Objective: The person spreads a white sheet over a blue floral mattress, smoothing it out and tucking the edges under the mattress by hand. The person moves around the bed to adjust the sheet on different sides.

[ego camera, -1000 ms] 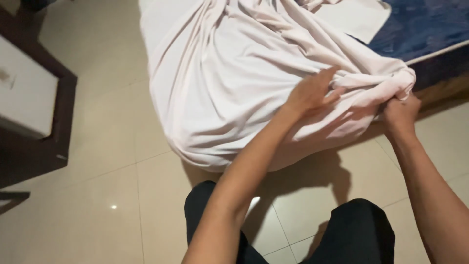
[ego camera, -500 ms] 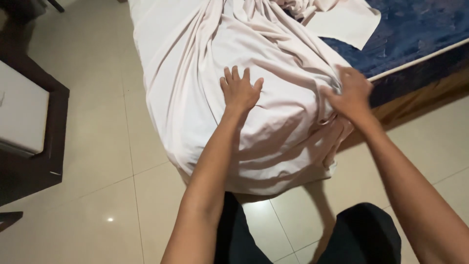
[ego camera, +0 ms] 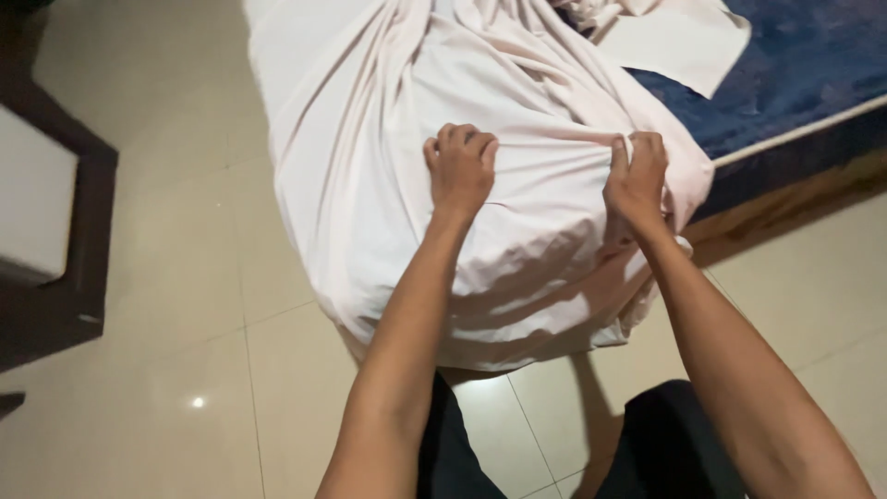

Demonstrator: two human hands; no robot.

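A pale pink bed sheet hangs in folds over the corner of a bed and down toward the floor. My left hand is clenched on a fold of the sheet near the corner's top. A little to its right, my right hand pinches another bunch of the same sheet between fingers and thumb. A taut ridge of cloth runs between the two hands. The blue mattress shows bare at the upper right, with a loose flap of sheet lying on it.
A dark wooden cabinet with a white front stands at the left. Cream floor tiles surround the bed. The wooden bed frame runs along the right. My dark trousers are at the bottom.
Both hands went from lying spread and flat on the sheet to closed fists gripping it, drawing a tight fold between them. The view has shifted slightly.
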